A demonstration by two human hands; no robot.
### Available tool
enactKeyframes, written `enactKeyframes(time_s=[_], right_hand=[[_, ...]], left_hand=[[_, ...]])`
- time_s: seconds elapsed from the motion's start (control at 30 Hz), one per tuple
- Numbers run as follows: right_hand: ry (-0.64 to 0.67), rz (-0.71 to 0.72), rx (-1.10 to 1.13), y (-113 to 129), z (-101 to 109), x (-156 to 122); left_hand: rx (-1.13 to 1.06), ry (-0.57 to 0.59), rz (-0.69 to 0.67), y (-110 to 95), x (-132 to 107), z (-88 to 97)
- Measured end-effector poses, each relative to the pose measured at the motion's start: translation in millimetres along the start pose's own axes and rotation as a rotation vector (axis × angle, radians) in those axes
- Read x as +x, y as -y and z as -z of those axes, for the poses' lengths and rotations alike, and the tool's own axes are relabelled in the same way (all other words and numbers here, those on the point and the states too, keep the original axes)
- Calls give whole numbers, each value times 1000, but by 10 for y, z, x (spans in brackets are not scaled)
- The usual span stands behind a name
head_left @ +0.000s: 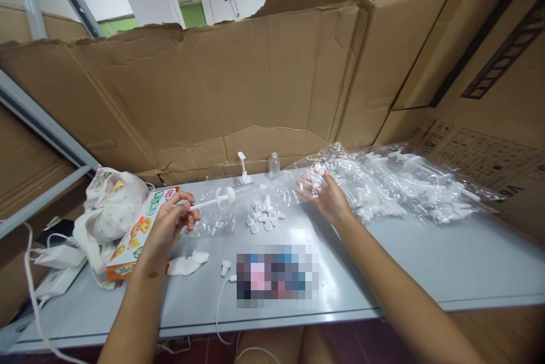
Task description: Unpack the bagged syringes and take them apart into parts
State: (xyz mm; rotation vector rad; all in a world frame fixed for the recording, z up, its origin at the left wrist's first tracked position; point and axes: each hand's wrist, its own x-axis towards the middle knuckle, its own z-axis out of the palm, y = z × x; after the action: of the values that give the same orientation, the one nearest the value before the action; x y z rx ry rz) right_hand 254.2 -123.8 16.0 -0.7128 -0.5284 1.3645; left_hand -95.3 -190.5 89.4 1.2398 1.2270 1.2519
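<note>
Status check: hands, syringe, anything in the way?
Left hand holding syringe by one end. Right hand open, near plastic bag. Small white pieces clustered close by.

Syringe (pixel 230 196): clear barrel (pixel 247 190), white plunger rod (pixel 208 203) drawn out, white disc-shaped flanges (pixel 225 197) between. Rod end pinched in my left hand (pixel 176 213); near-level pose, tip end toward my right hand (pixel 326 196), slightly away from me, apart from its fingers. Bag (pixel 336 155): clear, crinkled, glossy film, lying flat, spread from just behind my open right hand far out to its right; contact with fingers unclear. Bag contents: many jumbled white plastic parts (pixel 451 205), shapes blurred by film.
</note>
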Motion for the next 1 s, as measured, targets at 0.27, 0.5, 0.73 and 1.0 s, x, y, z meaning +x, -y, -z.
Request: enactKeyframes(time_s=[0.27, 0.5, 0.73, 1.0], right_hand=[[65, 66, -107, 123, -109, -99], [101, 69, -182, 182, -135, -134], [74, 74, -83, 257, -89, -107], [64, 92, -124, 250, -87, -107]], left_hand=[[56, -264, -142, 273, -202, 268], [465, -249, -161, 568, -354, 211], [1183, -267, -210, 664, -483, 128], [1062, 388, -237, 578, -640, -240]])
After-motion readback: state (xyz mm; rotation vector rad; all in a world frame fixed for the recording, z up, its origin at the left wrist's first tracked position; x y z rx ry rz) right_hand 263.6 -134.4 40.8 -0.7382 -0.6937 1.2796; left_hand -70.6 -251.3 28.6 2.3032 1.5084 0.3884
